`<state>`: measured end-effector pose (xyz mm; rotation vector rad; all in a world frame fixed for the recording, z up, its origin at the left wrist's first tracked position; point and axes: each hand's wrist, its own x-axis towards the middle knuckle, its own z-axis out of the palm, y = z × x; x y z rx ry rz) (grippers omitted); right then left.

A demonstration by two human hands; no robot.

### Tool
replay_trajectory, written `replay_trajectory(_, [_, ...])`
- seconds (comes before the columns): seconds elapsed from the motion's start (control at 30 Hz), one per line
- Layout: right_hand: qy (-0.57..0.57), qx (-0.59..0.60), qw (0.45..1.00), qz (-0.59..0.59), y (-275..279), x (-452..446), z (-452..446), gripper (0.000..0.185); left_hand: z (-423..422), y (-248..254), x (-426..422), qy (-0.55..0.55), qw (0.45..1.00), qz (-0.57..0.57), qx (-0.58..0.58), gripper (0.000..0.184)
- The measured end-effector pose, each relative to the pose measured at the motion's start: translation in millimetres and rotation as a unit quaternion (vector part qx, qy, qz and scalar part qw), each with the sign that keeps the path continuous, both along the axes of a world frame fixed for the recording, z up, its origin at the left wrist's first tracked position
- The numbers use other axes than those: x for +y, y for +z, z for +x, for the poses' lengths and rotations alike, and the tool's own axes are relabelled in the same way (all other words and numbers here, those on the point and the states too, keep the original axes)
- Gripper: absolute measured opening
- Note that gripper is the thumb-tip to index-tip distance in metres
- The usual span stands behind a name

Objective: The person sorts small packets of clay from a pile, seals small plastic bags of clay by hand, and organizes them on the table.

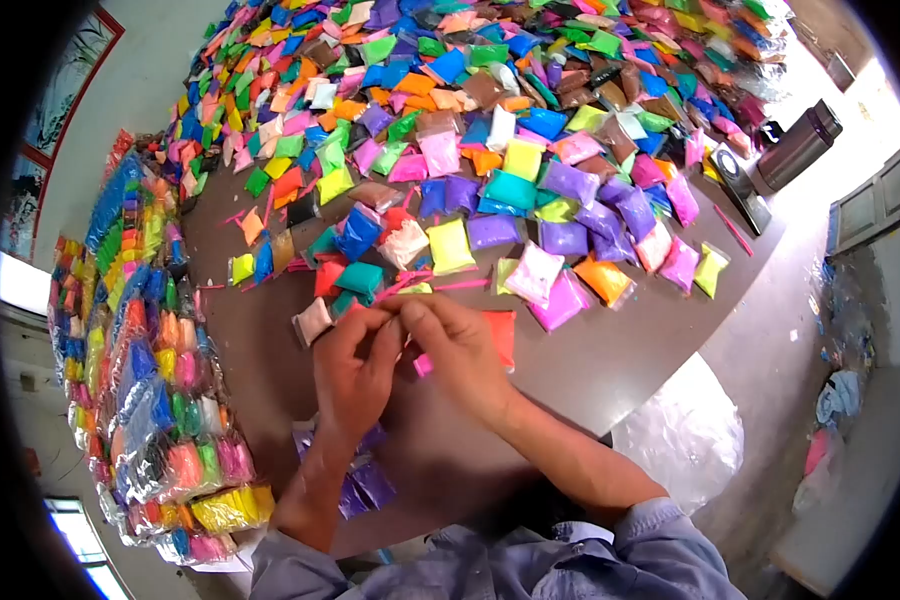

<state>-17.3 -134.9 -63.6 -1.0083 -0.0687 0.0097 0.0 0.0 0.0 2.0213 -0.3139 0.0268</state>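
Observation:
My left hand (355, 365) and my right hand (455, 350) meet over the middle of the table, fingertips pinched together. Whatever lies between the fingertips is hidden by the fingers. A short bright pink piece (423, 365) shows just below them; I cannot tell whether it is held. Beside my right hand lies a red packet (500, 338), partly covered by it. Close beyond the fingers are a teal packet (360, 280), a yellow packet (451, 247) and thin pink strips (462, 284). A pale pink packet (313, 320) lies left of my left hand.
A large heap of small coloured packets (450, 65) covers the far table (590, 350). Bundled clear bags of packets (150, 380) are stacked at left. Purple packets (368, 488) lie near my left forearm. A dark flask (800, 145) and phone-like object (740, 190) stand at right.

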Motion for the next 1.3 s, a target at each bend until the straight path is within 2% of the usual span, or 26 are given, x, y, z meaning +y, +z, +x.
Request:
replay_trajectory(0.07, [-0.047, 0.062, 0.992, 0.1, 6.7, 9.7, 13.5, 0.035, 23.9, 19.8, 9.9, -0.05, 0.995, 0.074, 0.032, 0.021])
replay_trajectory(0.1, [-0.062, 0.13, 0.987, 0.074, 2.3, -26.7, 23.0, 0.036, 49.3, -6.6, -14.2, -0.045, 0.997, 0.035, 0.048, 0.021])
replay_trajectory(0.17, [-0.127, 0.049, 0.99, 0.046, -7.1, -15.3, 48.5, 0.035, 100.2, -1.9, -5.4, -0.004, 0.979, 0.179, -0.099, 0.022])
replay_trajectory(0.23, [-0.119, 0.04, 0.992, 0.02, -3.6, -7.5, 61.5, 0.033, 160.3, -11.3, -5.8, -0.01, 0.959, 0.188, -0.212, 0.024])
replay_trajectory(0.3, [-0.131, 0.004, 0.989, -0.062, -10.8, 0.8, 67.8, 0.03, 212.7, -20.3, -12.1, 0.008, 0.932, 0.258, -0.254, 0.022])
replay_trajectory(0.33, [-0.151, -0.008, 0.979, -0.134, -21.8, 2.1, 71.5, 0.02, 235.9, -24.2, -18.4, 0.008, 0.931, 0.26, -0.257, 0.022])
replay_trajectory(0.4, [-0.158, -0.026, 0.972, -0.173, -21.9, 2.4, 73.4, 0.017, 275.8, -35.3, -28.6, -0.037, 0.898, 0.243, -0.364, 0.035])
replay_trajectory(0.43, [-0.164, -0.041, 0.962, -0.213, -20.3, 3.0, 72.5, 0.014, 296.9, -42.6, -29.4, -0.036, 0.898, 0.246, -0.364, 0.035])
replay_trajectory(0.53, [-0.168, -0.055, 0.945, -0.275, -23.5, 2.7, 69.1, 0.007, 333.1, -52.1, -36.5, -0.048, 0.896, 0.316, -0.31, 0.044])
replay_trajectory(0.7, [-0.183, -0.067, 0.934, -0.299, -24.4, 2.7, 69.0, 0.006, 330.9, -51.1, -32.3, -0.038, 0.924, 0.264, -0.275, 0.042])
replay_trajectory(0.77, [-0.188, -0.075, 0.932, -0.301, -27.4, 5.1, 70.3, 0.006, 315.1, -42.7, -33.1, -0.036, 0.979, 0.108, -0.167, 0.038])
replay_trajectory(0.8, [-0.19, -0.083, 0.93, -0.304, -29.3, 6.8, 69.2, 0.007, 299.8, -36.9, -38.8, -0.093, 0.994, -0.028, -0.041, 0.033])
replay_trajectory(0.83, [-0.191, -0.079, 0.93, -0.305, -30.3, 7.2, 68.1, 0.007, 286.7, -32.0, -43.4, -0.095, 0.994, -0.029, -0.037, 0.033])
replay_trajectory(0.9, [-0.187, -0.08, 0.927, -0.315, -30.6, 6.4, 68.7, 0.008, 262.6, -20.8, -54.4, -0.154, 0.976, -0.116, 0.098, 0.033])
replay_trajectory(0.93, [-0.19, -0.073, 0.926, -0.318, -30.4, 6.1, 67.8, 0.008, 249.4, -16.4, -63.9, -0.185, 0.968, -0.133, 0.107, 0.033])
replay_trajectory(1.03, [-0.175, -0.056, 0.936, -0.299, -30.7, 6.3, 68.3, 0.011, 219.9, -11.6, -87.9, -0.247, 0.946, -0.134, 0.16, 0.034])
replay_trajectory(1.17, [-0.173, -0.054, 0.939, -0.291, -31.8, 6.1, 67.8, 0.012, 191.0, -12.1, -117.7, -0.311, 0.932, -0.071, 0.171, 0.035])
replay_trajectory(1.2, [-0.168, -0.054, 0.94, -0.291, -32.8, 6.0, 68.9, 0.012, 179.0, -12.3, -127.4, -0.294, 0.931, -0.092, 0.194, 0.025])
replay_trajectory(1.23, [-0.163, -0.057, 0.941, -0.291, -33.4, 6.4, 69.9, 0.012, 179.0, -18.3, -130.2, -0.338, 0.914, -0.089, 0.207, 0.026])
replay_trajectory(1.3, [-0.144, -0.041, 0.95, -0.273, -42.0, 9.6, 71.8, 0.013, 165.7, -17.5, -141.4, -0.357, 0.904, -0.097, 0.212, 0.031])
